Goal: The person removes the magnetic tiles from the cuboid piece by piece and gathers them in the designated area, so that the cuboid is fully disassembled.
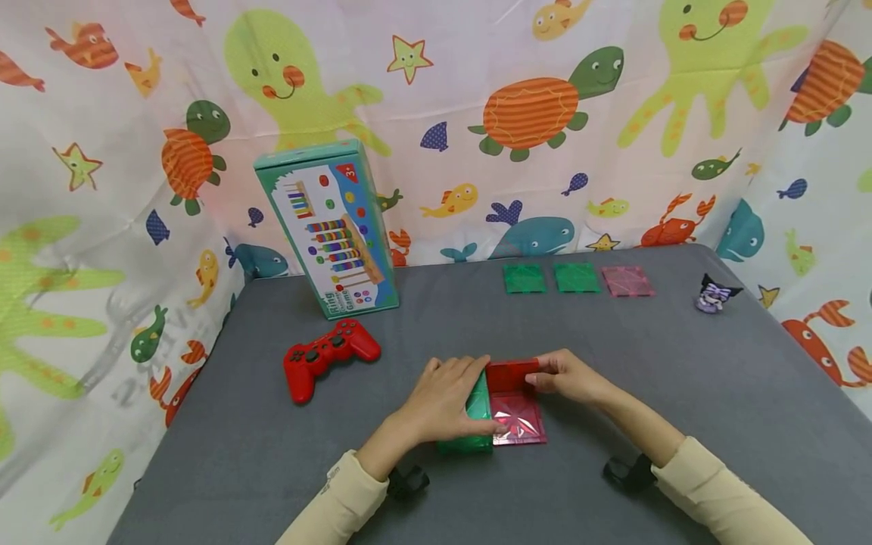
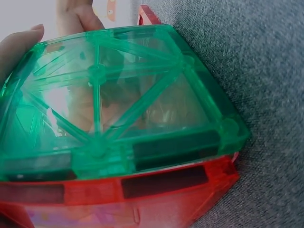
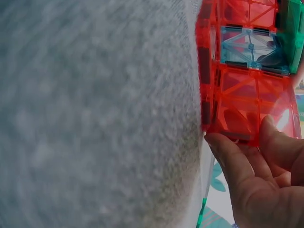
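Note:
Translucent magnetic tiles are joined into a small structure in front of the person. Its left part has green tiles (image 1: 480, 397), and a pink tile (image 1: 521, 418) lies flat beside them on the table. My left hand (image 1: 443, 397) spans the green part, fingers over its back and thumb reaching along the front. An upright red tile (image 1: 511, 375) stands at the rear of the pink one. My right hand (image 1: 568, 377) pinches the red tile's right edge between thumb and fingers. The right wrist view shows a clear blue tile (image 3: 249, 46) between red ones.
A red game controller (image 1: 330, 354) lies to the left, with a tall toy box (image 1: 334, 231) behind it. Two green tiles (image 1: 524, 278) and a pink tile (image 1: 627, 281) lie at the back right, near a small figurine (image 1: 714, 294). A patterned curtain (image 1: 436, 113) borders the grey table (image 1: 238, 454).

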### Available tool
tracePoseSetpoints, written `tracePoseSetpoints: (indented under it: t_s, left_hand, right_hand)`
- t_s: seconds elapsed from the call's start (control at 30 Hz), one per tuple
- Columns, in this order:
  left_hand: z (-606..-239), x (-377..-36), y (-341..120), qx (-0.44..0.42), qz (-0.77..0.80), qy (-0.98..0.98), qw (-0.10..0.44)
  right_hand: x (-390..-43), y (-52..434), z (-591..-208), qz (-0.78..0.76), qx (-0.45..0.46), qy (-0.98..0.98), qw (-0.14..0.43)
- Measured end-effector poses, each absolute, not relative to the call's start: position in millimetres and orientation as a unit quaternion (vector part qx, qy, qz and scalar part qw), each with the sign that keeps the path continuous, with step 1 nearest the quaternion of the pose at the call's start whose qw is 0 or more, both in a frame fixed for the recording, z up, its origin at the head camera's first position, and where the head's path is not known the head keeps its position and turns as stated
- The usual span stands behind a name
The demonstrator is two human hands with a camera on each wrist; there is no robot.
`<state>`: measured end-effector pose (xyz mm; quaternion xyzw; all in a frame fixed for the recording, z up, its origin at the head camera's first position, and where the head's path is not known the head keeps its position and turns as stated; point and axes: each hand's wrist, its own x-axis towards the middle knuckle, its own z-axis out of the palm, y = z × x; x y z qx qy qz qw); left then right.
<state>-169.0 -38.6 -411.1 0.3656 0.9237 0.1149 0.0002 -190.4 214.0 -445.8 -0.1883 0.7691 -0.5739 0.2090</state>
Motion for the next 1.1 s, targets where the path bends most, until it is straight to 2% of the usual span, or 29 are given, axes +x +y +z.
tracePoseSetpoints:
  t_s: [0.37,0.67,0.87,1.1]
  left_hand:
    - [-408,-166,-40,0.369,0.102,0.924,-0.006]
    - [-408,-167,-40,0.367,0.095,0.926,-0.007]
    - [-408,-169,-41,0.365,0.101,0.926,-0.007]
    - [-409,-169,-38,0.368,0.101,0.924,-0.003]
  right_hand:
    - [-189,214,-450,-0.617,-0.126,0.752,0.194]
    - [-202,228,-439,-0.669,-0.032,0.729,0.141]
    - [-215,243,-434,-0.705,-0.039,0.692,0.153]
    - [-232,260,-444,-0.753,-0.092,0.625,0.186]
